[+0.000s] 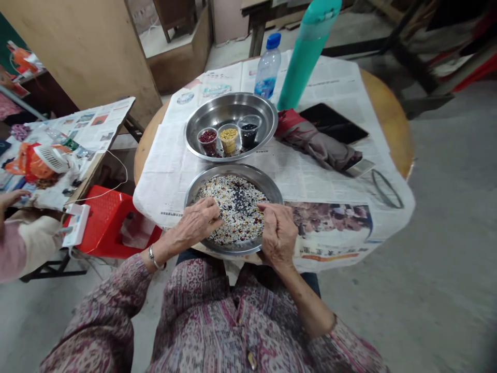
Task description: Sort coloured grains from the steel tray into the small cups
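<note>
A steel basin [189, 194] near the table's front edge holds a spread of mixed white, yellow, dark red and black grains and beans [233, 220]. Over its left side is my left hand [201, 217], fingers curled together at the grains. My right hand [278, 233] is closed at the right rim, thumb and index finger pressed together; what either hand pinches, if anything, is too small to see. Behind stands a second steel basin [233, 101] with three clear plastic cups: dark red beans [207, 137], yellow beans [228, 135] and black beans [248, 133].
Newspaper [163, 171] covers the round table. A water bottle [267, 67], a teal bottle [306, 52], a folded umbrella [314, 142], a dark tablet [330, 122] and glasses [387, 189] lie or stand beyond. At left are a red stool [106, 220] and another person's arm [15, 243].
</note>
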A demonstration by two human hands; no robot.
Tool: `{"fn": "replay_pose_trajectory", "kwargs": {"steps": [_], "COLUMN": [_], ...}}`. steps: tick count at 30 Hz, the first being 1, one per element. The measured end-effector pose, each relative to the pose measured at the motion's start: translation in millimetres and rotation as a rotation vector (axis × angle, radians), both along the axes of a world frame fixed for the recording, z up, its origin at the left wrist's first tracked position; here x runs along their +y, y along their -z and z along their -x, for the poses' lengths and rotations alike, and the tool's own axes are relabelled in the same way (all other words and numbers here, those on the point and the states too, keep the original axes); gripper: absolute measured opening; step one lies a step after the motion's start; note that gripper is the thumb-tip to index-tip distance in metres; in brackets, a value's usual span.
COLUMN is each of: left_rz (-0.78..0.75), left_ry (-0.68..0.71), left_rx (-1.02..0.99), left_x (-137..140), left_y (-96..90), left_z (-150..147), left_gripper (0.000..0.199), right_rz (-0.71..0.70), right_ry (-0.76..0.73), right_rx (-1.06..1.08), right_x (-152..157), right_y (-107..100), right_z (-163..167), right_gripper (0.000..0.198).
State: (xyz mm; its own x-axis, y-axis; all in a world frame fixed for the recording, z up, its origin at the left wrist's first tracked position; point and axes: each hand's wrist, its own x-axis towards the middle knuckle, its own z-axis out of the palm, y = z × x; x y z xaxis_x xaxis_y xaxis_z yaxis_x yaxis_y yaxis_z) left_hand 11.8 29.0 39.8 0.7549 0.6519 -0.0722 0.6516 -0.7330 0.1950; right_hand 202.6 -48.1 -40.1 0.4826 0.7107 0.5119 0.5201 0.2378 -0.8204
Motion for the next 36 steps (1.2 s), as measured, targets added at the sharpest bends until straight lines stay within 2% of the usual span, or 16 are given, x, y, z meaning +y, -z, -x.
{"fn": "replay_pose_trajectory", "kwargs": {"steps": [1,2,5,9,11,15,19,23,27,30,33,36], "left_rz": [-0.016,-0.029,-0.001,0.131,0.168,0.165,0.203,0.247,0.181,0.045,-0.111,-0.176], "left_ry": [0.001,0.012,0.1,0.143,0.127,0.114,0.129,0.12,0.095,0.069,-0.05,-0.17], "left_rx": [-0.03,-0.047,-0.028,-0.023,-0.04,-0.078,0.003,0.072,-0.022,-0.056,-0.027,0.008], "left_x": [2.4,5.6,18.2,33.0,35.5,26.9,9.6,-0.4,0.7,8.1,17.9,24.9], "left_y": [2.0,4.2,11.0,19.2,21.1,13.2,0.3,7.6,21.5,24.8,29.1,40.1], "left_z": [-1.4,-3.3,-12.4,-26.9,-29.0,-14.0,9.4,10.0,-16.4,-37.5,-47.3,-47.4], "left_gripper": [0.011,0.015,0.038,0.02,0.02,0.019,0.016,0.011,0.022,0.028,0.03,0.047], "right_rz": [0.0,-0.001,-0.006,0.0,0.002,0.014,0.007,0.004,0.017,0.027,0.026,0.01], "right_ry": [0.001,0.002,0.004,0.006,0.005,-0.001,-0.004,-0.004,0.002,0.013,0.011,0.004], "right_rx": [0.001,0.001,-0.005,-0.007,-0.002,-0.004,-0.007,-0.005,-0.003,-0.004,-0.006,-0.009], "right_x": [0.0,0.0,-0.2,-0.4,-0.5,-0.5,-0.6,-0.9,-0.7,-0.3,-0.1,-0.1], "right_y": [0.1,0.2,0.6,0.6,0.2,-0.9,-1.2,-0.7,0.1,0.1,-0.3,0.1], "right_z": [0.0,0.0,0.0,-0.1,-0.4,-0.8,-0.4,0.1,0.1,0.3,0.6,0.7], "right_gripper": [0.029,0.029,0.029,0.029,0.029,0.029,0.028,0.028,0.03,0.03,0.031,0.029]}}
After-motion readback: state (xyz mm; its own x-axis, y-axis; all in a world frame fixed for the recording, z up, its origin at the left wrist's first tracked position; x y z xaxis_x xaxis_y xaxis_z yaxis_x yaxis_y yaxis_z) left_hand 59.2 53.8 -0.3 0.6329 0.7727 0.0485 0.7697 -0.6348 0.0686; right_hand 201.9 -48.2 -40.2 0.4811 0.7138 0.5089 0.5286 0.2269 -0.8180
